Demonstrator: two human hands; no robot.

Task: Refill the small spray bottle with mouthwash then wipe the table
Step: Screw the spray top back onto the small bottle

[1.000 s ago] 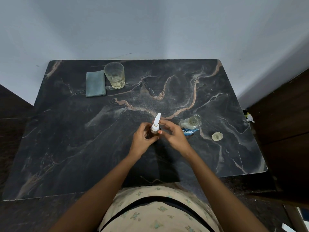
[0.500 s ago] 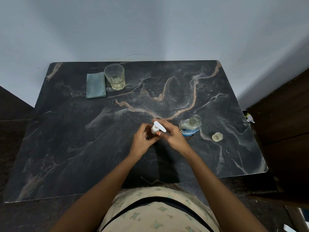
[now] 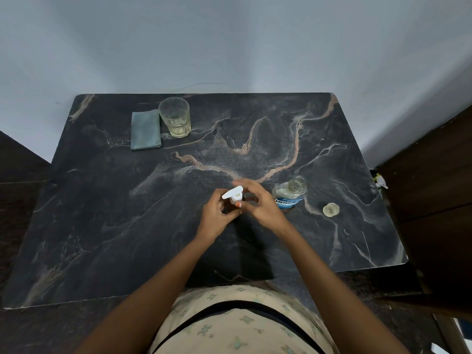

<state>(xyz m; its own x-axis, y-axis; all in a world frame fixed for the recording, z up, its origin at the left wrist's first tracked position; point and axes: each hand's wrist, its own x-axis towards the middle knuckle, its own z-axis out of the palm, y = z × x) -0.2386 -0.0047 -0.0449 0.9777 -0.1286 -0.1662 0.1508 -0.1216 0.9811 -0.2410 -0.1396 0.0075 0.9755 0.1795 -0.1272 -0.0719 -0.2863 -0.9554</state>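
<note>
Dark veined marble desk [image 3: 102, 213] stands against a pale wall. Head view: near the desk's middle, toward its front edge, the left grip [image 3: 217, 214] is clenched round the brown body of the upright small spray bottle [image 3: 233, 194]. The right grip [image 3: 261, 206] pinches the bottle's white spray head, whose nozzle points left. Just right of the hands stands the uncapped mouthwash bottle [image 3: 290, 196], its cap [image 3: 331, 209] nearer the right edge. Toward the back-left corner a folded blue-grey cloth [image 3: 145, 129] lies just beside a glass [image 3: 175, 117] holding a little yellowish liquid.
</note>
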